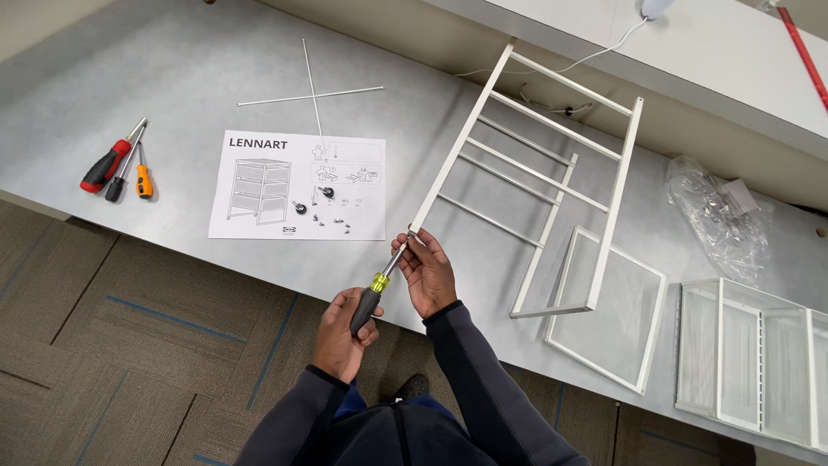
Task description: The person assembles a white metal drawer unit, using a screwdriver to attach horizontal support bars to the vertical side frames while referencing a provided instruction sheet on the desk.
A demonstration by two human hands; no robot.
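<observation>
My left hand grips the black handle of a screwdriver with a yellow collar. Its metal shaft points up and right to the near end of a white metal ladder-like frame lying flat on the grey table. My right hand pinches the shaft tip where it meets the frame's lower left corner. Any screw there is hidden by my fingers.
An assembly instruction sheet lies left of the frame, with two thin crossed rods behind it. Three spare screwdrivers rest at the far left. A clear bag of hardware, a mesh panel and a white wire basket sit at the right. Carpet lies below the table's edge.
</observation>
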